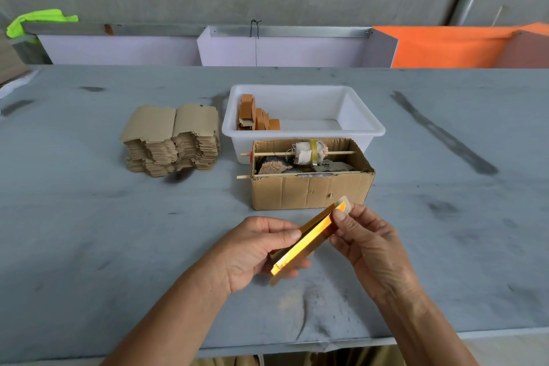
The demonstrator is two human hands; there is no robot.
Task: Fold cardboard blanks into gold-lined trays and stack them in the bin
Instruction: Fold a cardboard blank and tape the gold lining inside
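Landmark: open brown corrugated cardboard box [310, 187] on the grey table [89, 232]. Just in front of it, the partly folded gold-lined cardboard blank [309, 239] is held above the table. Left hand [255, 249] grips its near end, fingertips hidden beneath. Right hand [365, 242] pinches the far end flap. Behind the box: white plastic bin [365, 116] holding folded trays [257, 116], count unclear. Left of the box: stack of flat blanks [172, 140].
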